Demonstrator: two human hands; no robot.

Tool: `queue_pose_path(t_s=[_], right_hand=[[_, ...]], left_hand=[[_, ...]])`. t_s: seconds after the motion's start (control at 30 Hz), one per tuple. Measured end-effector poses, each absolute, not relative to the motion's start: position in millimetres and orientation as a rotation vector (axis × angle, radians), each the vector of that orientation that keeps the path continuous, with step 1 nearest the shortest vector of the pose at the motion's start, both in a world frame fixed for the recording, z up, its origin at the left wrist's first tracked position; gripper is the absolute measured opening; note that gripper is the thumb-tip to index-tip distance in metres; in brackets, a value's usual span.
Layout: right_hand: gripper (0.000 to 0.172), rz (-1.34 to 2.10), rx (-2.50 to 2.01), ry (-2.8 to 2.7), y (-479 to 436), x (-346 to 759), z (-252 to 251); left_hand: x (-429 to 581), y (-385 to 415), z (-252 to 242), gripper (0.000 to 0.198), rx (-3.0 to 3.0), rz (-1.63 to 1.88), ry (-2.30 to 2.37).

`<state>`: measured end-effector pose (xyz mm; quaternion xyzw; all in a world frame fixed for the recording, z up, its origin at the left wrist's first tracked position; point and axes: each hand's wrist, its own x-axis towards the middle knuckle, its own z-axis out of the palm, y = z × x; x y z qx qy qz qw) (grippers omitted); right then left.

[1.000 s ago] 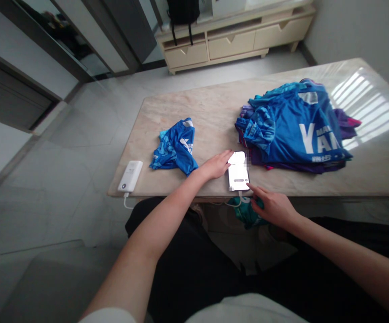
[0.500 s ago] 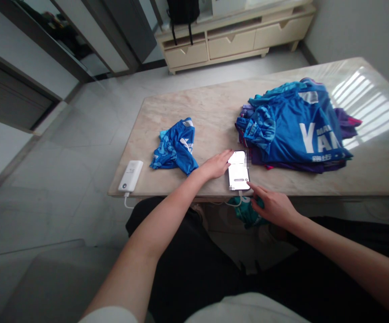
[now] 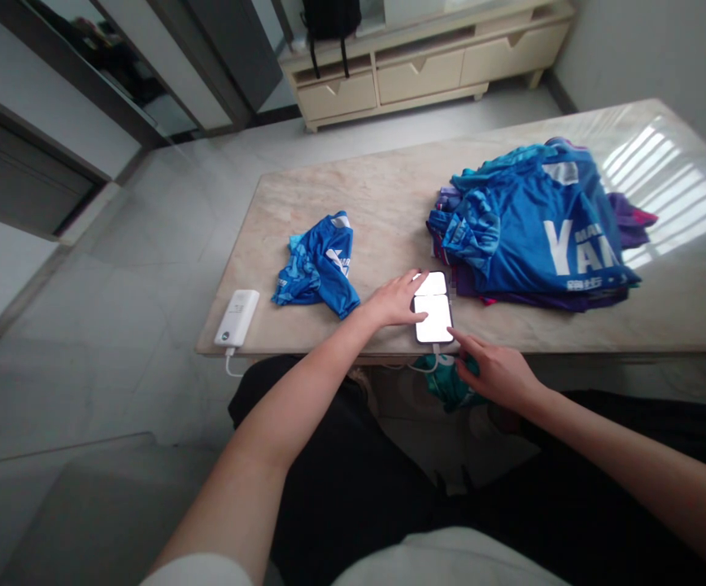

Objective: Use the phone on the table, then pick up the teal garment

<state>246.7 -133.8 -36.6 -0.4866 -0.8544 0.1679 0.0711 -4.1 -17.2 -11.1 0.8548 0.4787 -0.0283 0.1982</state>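
A smartphone (image 3: pixel 433 309) with a lit white screen lies flat near the front edge of the marble table (image 3: pixel 390 203). My left hand (image 3: pixel 394 299) rests flat on the table, fingers touching the phone's left side. My right hand (image 3: pixel 492 370) hovers at the table's front edge, its index finger touching the phone's lower right corner. A white cable (image 3: pixel 417 366) hangs from the phone's bottom. A crumpled blue garment (image 3: pixel 320 264) lies left of my left hand.
A pile of blue and purple shirts (image 3: pixel 536 228) sits right of the phone. A white power bank (image 3: pixel 237 319) with a cable lies at the table's front left corner. A teal cloth (image 3: pixel 444 382) hangs below the edge. A beige drawer cabinet (image 3: pixel 426 69) stands behind.
The phone's screen has turned brighter, plain white. Both hands have stayed almost where they were.
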Motion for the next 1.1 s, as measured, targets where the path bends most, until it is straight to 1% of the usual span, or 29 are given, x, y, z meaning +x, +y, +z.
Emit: queue_pose_path(t_s=[0.5,0.63,0.8,0.87,0.97,1.1], right_hand=[[0.061,0.516,-1.458,-2.556,-134.2,248.0,-38.4],[0.059,0.505,-1.464,-2.543,-134.0,247.8,-39.1],[0.059,0.515,-1.463,-2.548,-133.3,248.0,-37.7],[0.058,0.517,-1.466,-2.556,-133.4,247.7,-36.3],[0.057,0.52,-1.48,-2.563,-133.9,247.0,-35.1],[0.062,0.539,-1.481,-2.545,-134.4,247.0,-36.0]], left_hand=[[-4.1,-17.2,-11.8,0.1,2.391,-0.072,1.342],[-4.3,-16.5,-10.8,0.093,2.382,-0.064,1.339],[-2.8,-15.3,-11.2,0.072,2.371,-0.069,1.364],[-2.1,-15.2,-11.3,0.067,2.368,-0.056,1.373],[-1.6,-15.4,-10.7,0.065,2.369,-0.044,1.377],[-1.0,-15.4,-10.2,0.066,2.365,-0.053,1.373]])
